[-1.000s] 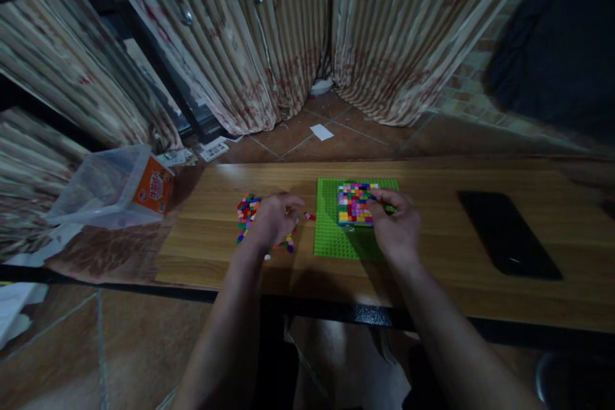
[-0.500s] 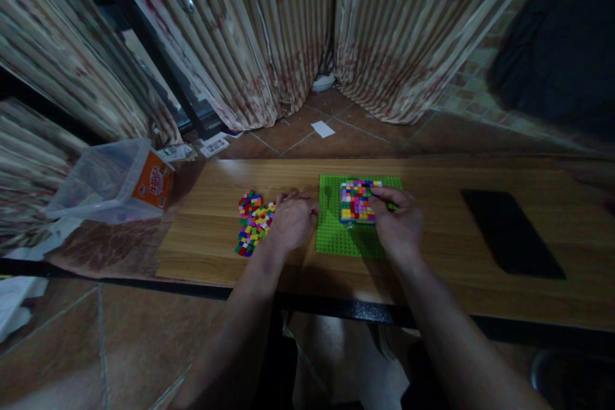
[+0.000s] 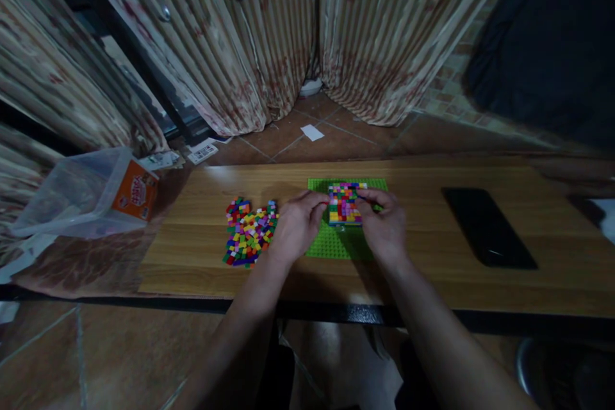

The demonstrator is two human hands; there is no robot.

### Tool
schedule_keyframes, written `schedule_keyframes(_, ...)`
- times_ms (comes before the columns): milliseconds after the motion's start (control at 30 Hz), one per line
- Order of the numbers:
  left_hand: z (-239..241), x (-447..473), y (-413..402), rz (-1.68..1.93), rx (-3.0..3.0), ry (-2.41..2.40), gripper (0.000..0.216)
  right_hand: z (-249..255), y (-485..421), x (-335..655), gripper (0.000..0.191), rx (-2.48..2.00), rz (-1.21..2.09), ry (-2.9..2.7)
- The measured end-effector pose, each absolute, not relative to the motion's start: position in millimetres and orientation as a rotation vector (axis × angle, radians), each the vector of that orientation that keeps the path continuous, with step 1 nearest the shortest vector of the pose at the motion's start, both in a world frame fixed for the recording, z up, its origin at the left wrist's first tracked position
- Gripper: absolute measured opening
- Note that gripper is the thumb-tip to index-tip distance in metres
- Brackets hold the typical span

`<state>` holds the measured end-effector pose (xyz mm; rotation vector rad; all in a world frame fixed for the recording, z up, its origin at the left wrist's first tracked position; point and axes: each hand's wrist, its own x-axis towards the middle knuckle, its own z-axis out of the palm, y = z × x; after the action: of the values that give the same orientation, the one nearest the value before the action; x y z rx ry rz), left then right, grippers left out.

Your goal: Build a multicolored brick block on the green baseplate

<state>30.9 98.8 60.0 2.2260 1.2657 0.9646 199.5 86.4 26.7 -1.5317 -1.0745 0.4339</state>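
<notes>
A block of small multicoloured toy bricks [image 3: 342,207] sits on a green studded baseplate [image 3: 339,246]. My left hand [image 3: 298,224] is at the block's left edge, thumb and forefinger pinched on a small red brick [image 3: 327,202]. From the other side, my right hand [image 3: 385,224] grips the block's right part with closed fingertips; whether a loose brick is also between them is hidden. Left of my left hand lies a spread pile of loose bricks [image 3: 250,234] in many colours, partly covered by that hand.
The wooden table [image 3: 187,230] bears a black tablet-like slab [image 3: 487,227] to the right. A clear plastic bin [image 3: 72,195] with an orange label stands off its left end. Striped curtains [image 3: 269,32] hang beyond, with a white paper [image 3: 312,132] on the tiled floor.
My left hand has come from beside the pile to the block's left edge, carrying the red brick. My right hand stays at the block. The whole view has shifted slightly.
</notes>
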Motion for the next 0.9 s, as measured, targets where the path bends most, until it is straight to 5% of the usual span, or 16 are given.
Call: schedule_keyframes(900, 54.1, 57.7, 99.5, 0.782, 2.515, 1.514, 0.014, 26.8, 85.4, 200.1, 0.023, -1.513, 0.477, -1.084)
